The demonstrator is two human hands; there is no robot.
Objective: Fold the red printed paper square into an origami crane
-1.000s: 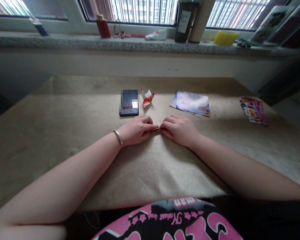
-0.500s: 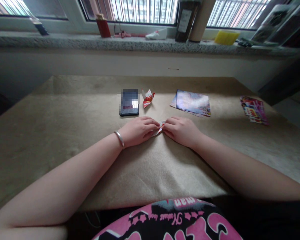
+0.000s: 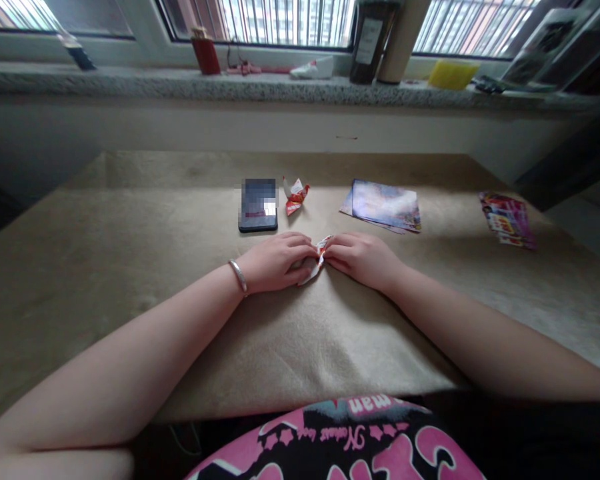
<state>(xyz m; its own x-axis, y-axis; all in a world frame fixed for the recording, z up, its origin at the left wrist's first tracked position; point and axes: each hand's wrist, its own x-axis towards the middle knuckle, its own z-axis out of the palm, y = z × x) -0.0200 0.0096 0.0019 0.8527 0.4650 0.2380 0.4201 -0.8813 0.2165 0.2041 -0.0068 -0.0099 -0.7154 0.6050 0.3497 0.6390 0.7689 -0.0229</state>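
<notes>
My left hand (image 3: 275, 261) and my right hand (image 3: 363, 259) meet at the middle of the tan table (image 3: 130, 267). Between their fingertips they pinch a small folded paper piece (image 3: 320, 253), red and white, standing up on edge. Both hands have curled fingers closed on it. A silver bracelet (image 3: 238, 276) sits on my left wrist. Just beyond the hands lies another folded red and white paper shape (image 3: 295, 195), next to a dark phone (image 3: 258, 204).
A stack of colourful printed sheets (image 3: 386, 205) lies to the right of the phone, and a pink printed pack (image 3: 507, 220) lies at the far right. The windowsill (image 3: 230, 85) holds a red cup, a dark bottle, a cardboard tube and a yellow box.
The folded paper piece has been raised from flat on the table to standing on edge between my fingertips. Both hands shifted slightly away from me.
</notes>
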